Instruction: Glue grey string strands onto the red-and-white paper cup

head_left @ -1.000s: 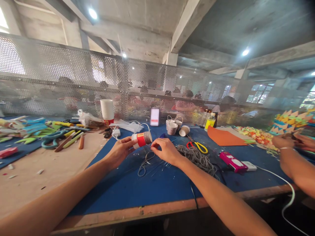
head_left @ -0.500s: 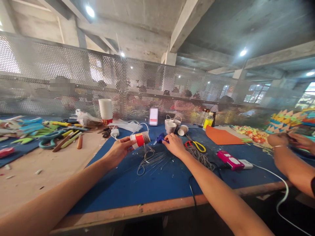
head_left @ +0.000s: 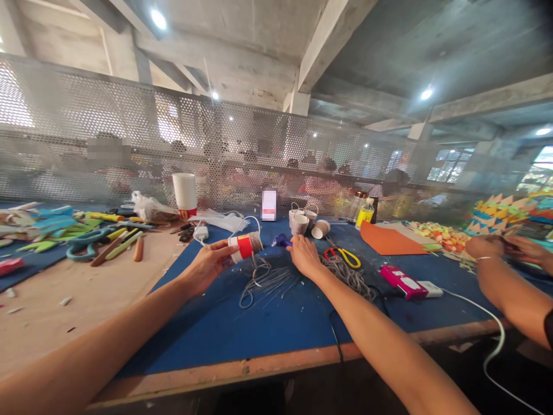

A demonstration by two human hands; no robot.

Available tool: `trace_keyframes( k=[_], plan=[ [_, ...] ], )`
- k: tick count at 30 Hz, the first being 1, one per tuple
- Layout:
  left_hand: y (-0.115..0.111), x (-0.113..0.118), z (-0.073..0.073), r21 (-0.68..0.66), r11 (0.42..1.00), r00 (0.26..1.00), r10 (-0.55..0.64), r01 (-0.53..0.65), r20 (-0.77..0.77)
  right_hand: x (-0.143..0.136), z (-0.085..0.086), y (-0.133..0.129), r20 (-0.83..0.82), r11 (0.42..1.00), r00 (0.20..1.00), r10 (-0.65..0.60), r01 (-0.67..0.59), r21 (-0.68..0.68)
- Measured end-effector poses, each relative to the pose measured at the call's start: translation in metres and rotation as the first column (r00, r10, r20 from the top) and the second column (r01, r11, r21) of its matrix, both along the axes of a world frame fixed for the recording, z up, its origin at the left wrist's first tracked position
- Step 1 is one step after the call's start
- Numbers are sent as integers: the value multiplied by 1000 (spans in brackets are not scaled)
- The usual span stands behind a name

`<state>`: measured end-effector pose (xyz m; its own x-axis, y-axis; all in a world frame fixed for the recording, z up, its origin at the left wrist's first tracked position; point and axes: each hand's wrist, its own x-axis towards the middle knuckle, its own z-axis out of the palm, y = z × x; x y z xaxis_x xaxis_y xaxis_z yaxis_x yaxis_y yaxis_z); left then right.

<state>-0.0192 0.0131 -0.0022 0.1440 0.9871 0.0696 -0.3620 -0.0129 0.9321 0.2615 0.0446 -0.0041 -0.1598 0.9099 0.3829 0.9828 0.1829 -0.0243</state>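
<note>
My left hand (head_left: 209,266) is closed around a paper cup (head_left: 235,249), which lies tipped on its side in the air. The cup has a red band, and grey cord is wound around its right end. My right hand (head_left: 305,255) grips a blue glue gun (head_left: 283,240), its nozzle pointing left toward the cup with a gap between them. The fingers hide most of the gun's handle. Below the hands, a loose bundle of grey cord (head_left: 263,283) lies on the blue table mat (head_left: 224,334).
Small cord-covered cups (head_left: 299,223) stand behind my right hand. Yellow-handled scissors (head_left: 351,258) lie on more cord. A magenta device (head_left: 401,282) with a white cable sits to the right. Stacked paper cups (head_left: 185,193) and a phone (head_left: 268,204) stand behind. Another person's hands (head_left: 488,248) work at right.
The glue gun has turned slightly, its nozzle a little higher. My left hand and the cup have barely moved.
</note>
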Motion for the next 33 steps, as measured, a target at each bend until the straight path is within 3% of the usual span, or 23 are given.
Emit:
trace_keyframes(
  k=[3, 5, 9, 11, 15, 22, 28, 33],
  plan=[
    [0, -1, 1, -1, 1000, 1000, 6, -6, 21, 2, 3, 2, -176, 999, 984, 12, -6, 35],
    [0, -1, 2, -8, 1000, 999, 24, -24, 29, 2, 7, 4, -369, 999, 929, 33, -20, 38],
    [-1, -1, 4, -20, 998, 998, 58, -58, 25, -4, 14, 4, -743, 984, 652, 152, -168, 54],
    [0, -1, 4, -25, 998, 998, 63, -62, 27, -9, 17, -1, -810, 962, 536, 238, -246, 120],
    [1, -2, 3, -25, 997, 996, 79, -79, 26, -20, 22, -17, -854, 907, 417, 312, -397, 137],
    [-2, -1, 6, -48, 993, 994, 105, -104, 18, -27, 25, -28, -843, 910, 446, 302, -398, 116],
    [-3, 0, 8, -43, 994, 995, 102, -101, 19, -29, 26, -29, -856, 897, 421, 302, -430, 104],
    [-2, -1, 6, -33, 995, 995, 95, -95, 27, -30, 26, -31, -826, 894, 474, 305, -441, 77]
  ],
)
